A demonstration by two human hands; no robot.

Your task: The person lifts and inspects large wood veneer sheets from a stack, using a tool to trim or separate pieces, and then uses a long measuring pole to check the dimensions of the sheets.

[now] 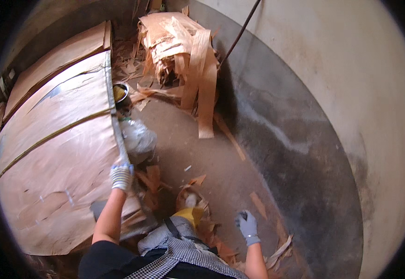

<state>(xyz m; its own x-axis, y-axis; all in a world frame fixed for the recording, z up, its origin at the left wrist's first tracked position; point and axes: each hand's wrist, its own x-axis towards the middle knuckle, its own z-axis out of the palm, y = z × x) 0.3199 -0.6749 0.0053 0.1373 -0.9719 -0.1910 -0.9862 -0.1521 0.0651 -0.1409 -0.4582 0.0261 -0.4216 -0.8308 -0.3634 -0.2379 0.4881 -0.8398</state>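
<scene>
My left hand (pixel 121 177), in a striped white and blue glove, is closed at the right edge of a large, pale brown veneer sheet (pixel 58 169). Its fingertips partly go out of sight at that edge. The sheet lies on a wide stack, with a wavy split along its far side. My right hand (pixel 247 226), in a grey glove, hangs low over the floor by the wall. Its fingers are curled in, and nothing shows between them. A checked apron (pixel 174 249) covers my front.
A heap of veneer strips (pixel 179 44) stands at the far wall, long strips drooping off it. A clear plastic bag (pixel 138 137) and a round container (pixel 120 92) sit beside the stack. A dark rod (pixel 242 32) leans on the wall. Scraps (pixel 258 204) litter the floor.
</scene>
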